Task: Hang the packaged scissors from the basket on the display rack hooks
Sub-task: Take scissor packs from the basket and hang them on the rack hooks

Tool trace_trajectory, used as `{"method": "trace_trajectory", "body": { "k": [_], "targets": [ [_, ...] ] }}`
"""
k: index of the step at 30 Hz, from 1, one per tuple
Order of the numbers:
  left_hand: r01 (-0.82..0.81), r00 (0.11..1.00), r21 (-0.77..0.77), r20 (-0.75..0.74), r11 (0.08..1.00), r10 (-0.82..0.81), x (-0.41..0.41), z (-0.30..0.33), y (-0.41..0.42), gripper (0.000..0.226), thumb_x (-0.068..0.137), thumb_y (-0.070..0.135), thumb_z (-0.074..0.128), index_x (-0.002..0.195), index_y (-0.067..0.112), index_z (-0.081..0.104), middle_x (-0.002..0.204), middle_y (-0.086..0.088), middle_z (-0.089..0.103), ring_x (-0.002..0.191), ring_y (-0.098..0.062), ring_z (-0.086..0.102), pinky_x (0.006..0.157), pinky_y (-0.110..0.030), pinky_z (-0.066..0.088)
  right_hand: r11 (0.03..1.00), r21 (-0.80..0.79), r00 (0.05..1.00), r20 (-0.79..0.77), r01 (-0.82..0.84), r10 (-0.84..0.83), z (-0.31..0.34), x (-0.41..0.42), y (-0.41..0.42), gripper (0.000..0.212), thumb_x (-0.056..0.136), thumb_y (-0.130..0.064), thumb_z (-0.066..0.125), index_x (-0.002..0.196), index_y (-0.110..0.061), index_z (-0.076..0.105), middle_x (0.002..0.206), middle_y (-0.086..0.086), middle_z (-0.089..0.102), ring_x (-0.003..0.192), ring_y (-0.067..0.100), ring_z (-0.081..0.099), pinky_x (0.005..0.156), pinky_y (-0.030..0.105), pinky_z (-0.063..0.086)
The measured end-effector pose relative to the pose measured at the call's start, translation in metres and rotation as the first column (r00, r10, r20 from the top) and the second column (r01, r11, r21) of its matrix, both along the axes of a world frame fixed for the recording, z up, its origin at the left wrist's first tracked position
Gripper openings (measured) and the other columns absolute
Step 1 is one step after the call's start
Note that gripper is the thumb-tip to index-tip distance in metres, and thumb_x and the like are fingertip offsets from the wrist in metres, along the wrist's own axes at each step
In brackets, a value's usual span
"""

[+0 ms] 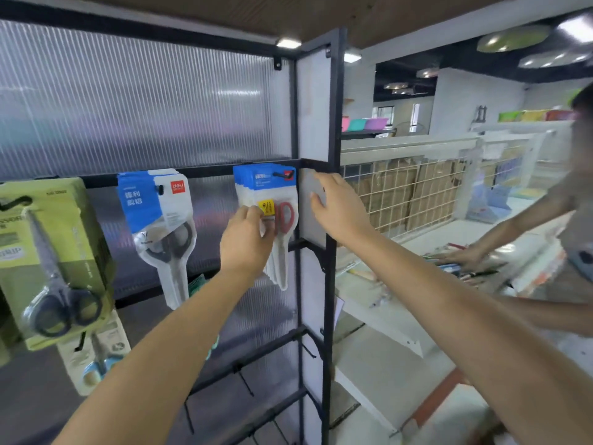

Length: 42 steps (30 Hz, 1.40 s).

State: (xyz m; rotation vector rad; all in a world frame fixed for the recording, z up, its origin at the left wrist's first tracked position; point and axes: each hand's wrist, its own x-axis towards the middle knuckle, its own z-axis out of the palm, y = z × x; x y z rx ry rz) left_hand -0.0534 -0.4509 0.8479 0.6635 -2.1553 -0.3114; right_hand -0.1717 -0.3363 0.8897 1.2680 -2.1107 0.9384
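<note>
While our left hand (245,239) pinches the red scissors pack (278,216) on its hook (284,175), right hand (340,207) released, we judge settling it comes next.

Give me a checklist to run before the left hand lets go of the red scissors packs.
1. Packs on hook: the red scissors packs hang from the hook through their top holes: ok.
2. Left hand grip: fingers pinch the front pack: ok.
3. Right hand free: open, beside the rack post, holding nothing: ok.
4. Packs hang straight: lower edges fan out slightly: not ok.
5. Room left on hook: tip shows in front of the packs, spare length unclear: cannot tell.
6. Basket with more packs: not in view: cannot tell.
</note>
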Motion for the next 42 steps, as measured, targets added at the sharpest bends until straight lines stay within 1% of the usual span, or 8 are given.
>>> {"method": "trace_trajectory", "body": {
  "k": [7, 13, 24, 29, 33, 35, 40, 42],
  "targets": [
    [0.172, 0.982, 0.011, 0.079, 0.985, -0.172, 0.048, 0.001, 0.070, 0.030, 0.095, 0.022, 0.048, 0.114, -0.001, 0.053, 0.118, -0.018, 0.054, 0.107, -0.036, 0.049, 0.079, -0.041, 0.040, 0.987, 0.049, 0.987, 0.044, 0.151, -0.153, -0.026, 0.066, 0.072, 0.041, 0.096, -0.022, 0.045, 0.135, -0.008, 0.045, 0.128, 0.013, 0.053, 0.112, 0.029, 0.055, 0.091, 0.036, 0.043],
    [0.353, 0.910, 0.127, 0.182, 0.927, -0.372, 0.081, -0.059, 0.145, 0.035, 0.097, 0.026, 0.046, 0.122, 0.002, 0.051, 0.125, -0.015, 0.052, 0.116, -0.030, 0.048, 0.089, -0.037, 0.040, 0.946, 0.153, 0.940, 0.151, 0.285, -0.308, -0.099, 0.127, 0.156, 0.040, 0.096, -0.022, 0.046, 0.132, -0.005, 0.046, 0.127, 0.015, 0.053, 0.115, 0.032, 0.052, 0.095, 0.038, 0.040],
    [0.573, 0.614, 0.275, 0.481, 0.772, -0.626, 0.109, -0.214, 0.299, 0.038, 0.098, 0.029, 0.041, 0.128, 0.008, 0.047, 0.128, -0.012, 0.052, 0.115, -0.025, 0.051, 0.092, -0.031, 0.038, 0.805, 0.371, 0.701, 0.403, 0.463, -0.588, -0.279, 0.204, 0.332, 0.030, 0.095, -0.020, 0.043, 0.119, -0.006, 0.053, 0.111, 0.012, 0.060, 0.101, 0.031, 0.057, 0.082, 0.036, 0.044],
    [0.544, 0.437, 0.393, 0.621, 0.741, -0.651, 0.114, -0.296, 0.364, 0.036, 0.098, 0.030, 0.040, 0.127, 0.010, 0.048, 0.130, -0.008, 0.051, 0.120, -0.022, 0.047, 0.096, -0.030, 0.037, 0.739, 0.507, 0.486, 0.557, 0.443, -0.673, -0.362, 0.233, 0.405, 0.029, 0.099, -0.024, 0.039, 0.123, -0.012, 0.050, 0.119, 0.006, 0.055, 0.103, 0.022, 0.055, 0.082, 0.029, 0.043],
    [0.476, 0.302, 0.487, 0.692, 0.732, -0.656, 0.130, -0.358, 0.401, 0.030, 0.099, 0.031, 0.040, 0.114, 0.010, 0.055, 0.117, -0.006, 0.058, 0.109, -0.021, 0.053, 0.081, -0.026, 0.037, 0.705, 0.614, 0.277, 0.651, 0.356, -0.707, -0.428, 0.255, 0.455, 0.038, 0.100, -0.028, 0.037, 0.134, -0.012, 0.044, 0.133, 0.004, 0.050, 0.118, 0.019, 0.050, 0.093, 0.028, 0.042],
    [0.395, 0.222, 0.545, 0.724, 0.739, -0.653, 0.136, -0.394, 0.416, 0.028, 0.098, 0.030, 0.041, 0.112, 0.009, 0.054, 0.117, -0.008, 0.057, 0.108, -0.023, 0.053, 0.085, -0.030, 0.039, 0.694, 0.655, 0.205, 0.666, 0.300, -0.717, -0.459, 0.263, 0.481, 0.030, 0.100, -0.026, 0.037, 0.126, -0.014, 0.048, 0.122, 0.005, 0.054, 0.108, 0.019, 0.053, 0.089, 0.028, 0.045],
    [0.233, 0.149, 0.636, 0.724, 0.736, -0.673, 0.148, -0.484, 0.434, 0.023, 0.089, 0.015, 0.051, 0.070, 0.021, 0.040, 0.077, -0.003, 0.053, 0.084, -0.026, 0.057, 0.073, -0.037, 0.043, 0.659, 0.718, 0.055, 0.666, 0.223, -0.744, -0.530, 0.277, 0.516, 0.013, 0.098, -0.024, 0.039, 0.103, -0.020, 0.050, 0.100, -0.003, 0.055, 0.081, 0.015, 0.053, 0.072, 0.029, 0.049],
    [0.166, 0.131, 0.669, 0.713, 0.724, -0.689, 0.155, -0.515, 0.434, 0.014, 0.089, 0.017, 0.053, 0.076, 0.020, 0.049, 0.083, -0.003, 0.058, 0.087, -0.023, 0.059, 0.074, -0.036, 0.047, 0.650, 0.739, 0.021, 0.658, 0.178, -0.753, -0.557, 0.283, 0.520, 0.015, 0.098, -0.023, 0.038, 0.107, -0.020, 0.050, 0.096, -0.004, 0.051, 0.076, 0.014, 0.050, 0.066, 0.027, 0.045]
  ]
}}
